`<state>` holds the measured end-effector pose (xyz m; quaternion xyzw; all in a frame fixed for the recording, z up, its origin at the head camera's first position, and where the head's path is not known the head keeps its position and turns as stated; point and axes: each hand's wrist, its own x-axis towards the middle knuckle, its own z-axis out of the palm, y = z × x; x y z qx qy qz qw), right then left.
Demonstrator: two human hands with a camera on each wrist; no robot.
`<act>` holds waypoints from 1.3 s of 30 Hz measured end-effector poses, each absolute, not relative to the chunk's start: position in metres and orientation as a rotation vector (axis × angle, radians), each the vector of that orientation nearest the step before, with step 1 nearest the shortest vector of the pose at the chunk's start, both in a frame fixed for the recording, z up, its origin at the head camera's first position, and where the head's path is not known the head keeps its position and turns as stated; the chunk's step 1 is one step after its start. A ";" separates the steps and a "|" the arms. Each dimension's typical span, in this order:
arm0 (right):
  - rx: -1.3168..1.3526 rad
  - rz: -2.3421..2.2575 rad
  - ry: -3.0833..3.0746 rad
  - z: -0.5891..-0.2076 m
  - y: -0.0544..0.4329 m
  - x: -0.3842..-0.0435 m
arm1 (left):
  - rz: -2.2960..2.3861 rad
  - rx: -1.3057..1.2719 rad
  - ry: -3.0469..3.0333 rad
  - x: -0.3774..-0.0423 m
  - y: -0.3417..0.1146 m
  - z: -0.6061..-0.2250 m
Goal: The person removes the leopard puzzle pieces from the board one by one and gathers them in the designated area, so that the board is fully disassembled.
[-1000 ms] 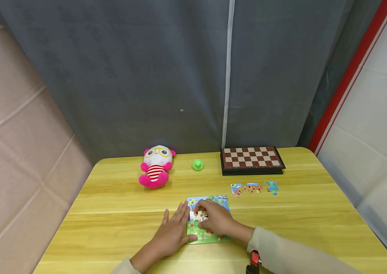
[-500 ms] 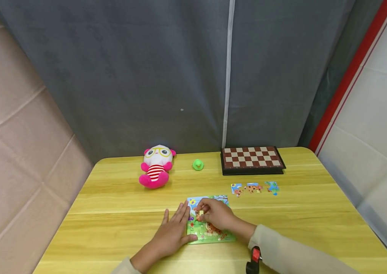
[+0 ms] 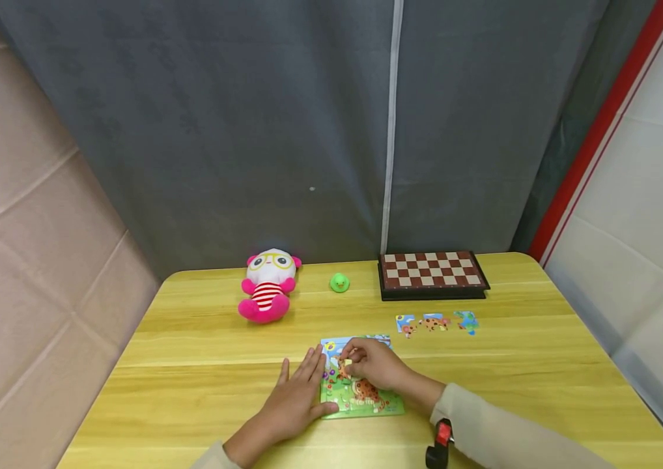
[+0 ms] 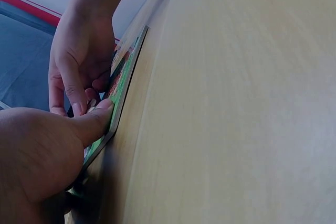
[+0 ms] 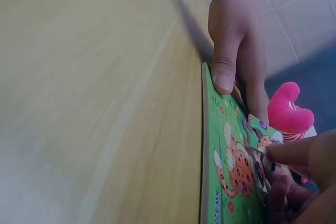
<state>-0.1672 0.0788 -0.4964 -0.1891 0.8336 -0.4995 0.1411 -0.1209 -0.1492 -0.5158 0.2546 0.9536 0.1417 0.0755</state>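
A flat jigsaw puzzle in a green-edged frame (image 3: 391, 405), with spotted leopards on it, lies near the front of the table. My left hand (image 3: 293, 400) rests along its left side, fingers stretched out and the thumb on the lower left corner. Over the upper middle of the puzzle, my right hand (image 3: 381, 366) pinches a puzzle piece (image 5: 261, 139) between thumb and fingers. In the right wrist view this piece sits tilted, slightly raised above the picture. The right fingers hide part of it and of the puzzle's upper right.
Behind and to the right lie three loose puzzle pieces (image 3: 435, 322) in a row. Along the back stand a pink and white plush toy (image 3: 267, 290), a small green duck (image 3: 339, 283) and a checkered board box (image 3: 432, 273). A grey curtain (image 3: 249, 143) hangs behind the table.
My right hand has shifted slightly right and up with the pinched piece, uncovering more of the leopard picture. The left hand has stayed in place.
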 end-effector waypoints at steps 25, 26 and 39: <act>-0.528 -1.487 2.388 -0.494 0.103 -0.169 | 0.417 0.756 2.853 -0.122 -0.149 -0.517; -0.525 -1.485 2.387 -0.493 0.104 -0.169 | 0.418 0.755 2.854 -0.122 -0.149 -0.517; -0.492 -1.536 2.350 -0.490 0.131 -0.169 | 0.411 0.753 2.854 -0.122 -0.150 -0.518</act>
